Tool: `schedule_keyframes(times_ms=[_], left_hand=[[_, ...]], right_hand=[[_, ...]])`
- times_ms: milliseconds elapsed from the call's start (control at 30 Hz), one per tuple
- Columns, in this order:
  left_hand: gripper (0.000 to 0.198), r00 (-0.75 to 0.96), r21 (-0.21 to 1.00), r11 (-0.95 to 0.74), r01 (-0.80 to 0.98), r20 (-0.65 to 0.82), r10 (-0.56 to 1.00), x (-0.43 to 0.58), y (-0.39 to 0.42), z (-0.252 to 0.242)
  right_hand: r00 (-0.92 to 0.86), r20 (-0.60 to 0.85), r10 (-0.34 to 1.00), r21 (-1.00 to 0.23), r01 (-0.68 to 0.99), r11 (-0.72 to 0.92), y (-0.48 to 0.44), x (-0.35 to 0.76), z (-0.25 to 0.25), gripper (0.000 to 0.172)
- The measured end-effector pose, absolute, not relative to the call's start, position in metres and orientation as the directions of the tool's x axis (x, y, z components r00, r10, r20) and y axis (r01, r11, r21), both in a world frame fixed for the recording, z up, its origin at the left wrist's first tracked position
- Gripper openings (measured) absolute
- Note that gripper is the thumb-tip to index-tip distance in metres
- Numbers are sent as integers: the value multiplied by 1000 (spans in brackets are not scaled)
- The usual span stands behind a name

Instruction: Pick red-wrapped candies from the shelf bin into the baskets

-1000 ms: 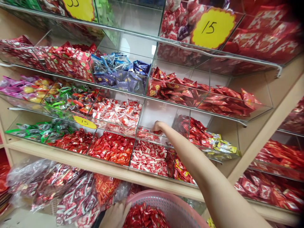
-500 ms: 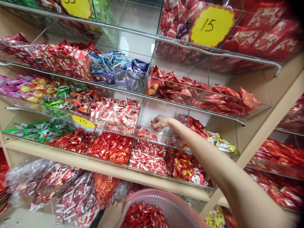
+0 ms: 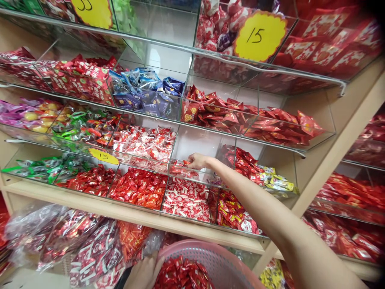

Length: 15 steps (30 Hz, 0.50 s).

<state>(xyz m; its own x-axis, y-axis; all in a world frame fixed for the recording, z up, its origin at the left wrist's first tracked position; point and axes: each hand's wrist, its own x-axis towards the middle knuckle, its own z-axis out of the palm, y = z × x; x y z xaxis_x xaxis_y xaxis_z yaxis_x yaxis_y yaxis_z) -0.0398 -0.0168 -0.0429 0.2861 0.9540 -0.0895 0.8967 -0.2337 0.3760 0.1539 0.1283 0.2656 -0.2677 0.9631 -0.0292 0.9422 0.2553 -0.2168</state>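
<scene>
My right hand (image 3: 197, 161) reaches into a clear acrylic bin (image 3: 198, 144) in the middle tier of a sweet shelf. Its fingers are pinched together on a small red wrapped sweet (image 3: 187, 163), just above the few red sweets lying in that bin. My left hand (image 3: 144, 273) grips the left rim of a pink plastic basket (image 3: 216, 261) at the bottom of the view. The basket holds a heap of red wrapped sweets (image 3: 182, 275).
Tiered clear bins hold red, blue, green and white-red sweets. Yellow price tags (image 3: 260, 36) read 15. Clear bags of red sweets (image 3: 75, 245) lie below the wooden shelf edge (image 3: 135, 216). More bins of red sweets stand on the right.
My right hand has drawn back from deep in the bin, then dipped a little lower and to the left, with its fingers pinched on a red sweet. The left hand stays on the basket.
</scene>
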Motion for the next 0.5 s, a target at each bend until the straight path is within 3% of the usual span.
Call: schedule_keyframes(times_ms=[333, 500], left_hand=[[51, 280, 395, -224, 891, -91, 956, -40, -15, -42], [52, 292, 384, -237, 892, -91, 952, -39, -16, -41]], right_hand=[[-304, 74, 950, -210, 926, 312, 124, 162, 274, 11], [-347, -55, 936, -226, 917, 327, 122, 160, 272, 13]])
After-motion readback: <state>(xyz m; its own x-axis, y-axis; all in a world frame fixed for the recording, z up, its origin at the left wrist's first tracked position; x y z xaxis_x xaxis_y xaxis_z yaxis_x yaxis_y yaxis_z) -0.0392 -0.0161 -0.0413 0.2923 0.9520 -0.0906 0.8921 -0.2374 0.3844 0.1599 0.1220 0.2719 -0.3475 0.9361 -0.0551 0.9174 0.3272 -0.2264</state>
